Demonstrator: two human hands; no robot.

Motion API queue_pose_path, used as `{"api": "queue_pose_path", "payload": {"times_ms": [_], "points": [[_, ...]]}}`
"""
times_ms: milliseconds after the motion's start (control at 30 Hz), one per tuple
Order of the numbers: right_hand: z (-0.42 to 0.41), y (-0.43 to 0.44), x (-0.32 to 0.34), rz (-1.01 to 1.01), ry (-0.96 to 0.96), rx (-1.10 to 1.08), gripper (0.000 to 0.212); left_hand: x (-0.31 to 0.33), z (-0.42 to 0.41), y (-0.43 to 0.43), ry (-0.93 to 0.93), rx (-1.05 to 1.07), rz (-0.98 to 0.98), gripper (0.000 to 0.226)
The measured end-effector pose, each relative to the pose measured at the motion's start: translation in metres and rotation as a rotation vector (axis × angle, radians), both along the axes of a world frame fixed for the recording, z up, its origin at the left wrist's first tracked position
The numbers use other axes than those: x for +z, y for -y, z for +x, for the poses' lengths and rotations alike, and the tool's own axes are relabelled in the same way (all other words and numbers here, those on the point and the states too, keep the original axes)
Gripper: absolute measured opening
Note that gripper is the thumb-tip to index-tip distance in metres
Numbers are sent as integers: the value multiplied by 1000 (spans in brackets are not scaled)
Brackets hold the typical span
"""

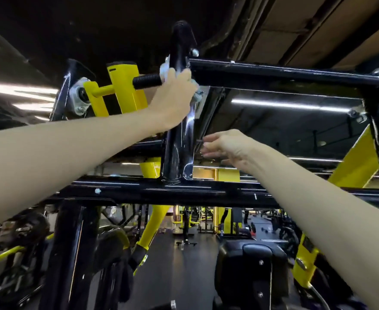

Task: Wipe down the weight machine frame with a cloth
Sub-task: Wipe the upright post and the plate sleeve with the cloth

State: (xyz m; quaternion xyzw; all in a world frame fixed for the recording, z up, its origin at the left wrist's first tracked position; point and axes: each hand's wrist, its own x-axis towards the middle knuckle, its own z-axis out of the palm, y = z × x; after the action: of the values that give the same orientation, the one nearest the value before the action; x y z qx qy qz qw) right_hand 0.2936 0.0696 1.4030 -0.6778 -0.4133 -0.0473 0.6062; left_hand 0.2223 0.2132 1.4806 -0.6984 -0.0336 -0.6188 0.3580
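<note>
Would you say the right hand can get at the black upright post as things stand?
Probably yes: right hand hovers open beside the upright post, nothing between; left hand holds the cloth higher up.

Overall: dim up here, the ceiling (94,23) is nearly black.
Source: strip lights (291,105) glowing overhead, blown out at the left.
Glare: white streaks on the glossy black frame (179,142).
Blur: the right hand (226,146) is smeared at the fingertips.
Edges: wide-angle bend, the bars curve.
</note>
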Motion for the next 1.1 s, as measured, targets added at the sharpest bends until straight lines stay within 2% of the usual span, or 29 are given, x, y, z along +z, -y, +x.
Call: {"api": "queue_pose_path", "payload": {"times_ms": [67,133,200,300,400,467,500,567,667,733,833,900,967,1067,1100], "points": [[9,1,-8,-35,25,-12,25,-12,-9,-11,-102,-43,119,39],[13,1,-12,13,46,-13,22,-29,-19,-20,-213,-118,220,42],[15,-1,-12,123,-4,4,20,-44,-22,-22,-363,-172,195,37],[3,-3,-15,219,-78,-2,25,-69,-22,-11,-548,-40,127,36],[-14,-3,-15,140,-37,-63,27,-85,-24,2,-649,131,81,39],[-26,0,-15,89,-4,-61,28,-91,-26,7,-709,120,46,38],[-29,2,-15,83,12,-53,28,-92,-32,11,-755,24,-62,35],[-39,7,-18,75,48,-62,25,-88,-55,12,-755,-325,-445,28],[-56,9,-19,78,76,-49,19,-77,-107,-10,-494,-892,-991,26],[-73,1,-20,90,5,43,19,-80,-140,-34,-478,-1121,-1242,24],[-108,-30,-24,132,-191,299,22,-100,-177,-61,-546,-1140,-1400,21],[-135,-60,-29,110,-242,410,30,-112,-199,-77,-551,-1175,-1453,24],[-167,-93,-36,46,-226,437,35,-121,-222,-94,-502,-1226,-1490,28],[-212,-139,-49,64,-170,358,14,-137,-251,-113,-469,-1237,-1530,22],[-223,-151,-53,91,-168,303,16,-142,-259,-118,-455,-1228,-1555,20]]}}
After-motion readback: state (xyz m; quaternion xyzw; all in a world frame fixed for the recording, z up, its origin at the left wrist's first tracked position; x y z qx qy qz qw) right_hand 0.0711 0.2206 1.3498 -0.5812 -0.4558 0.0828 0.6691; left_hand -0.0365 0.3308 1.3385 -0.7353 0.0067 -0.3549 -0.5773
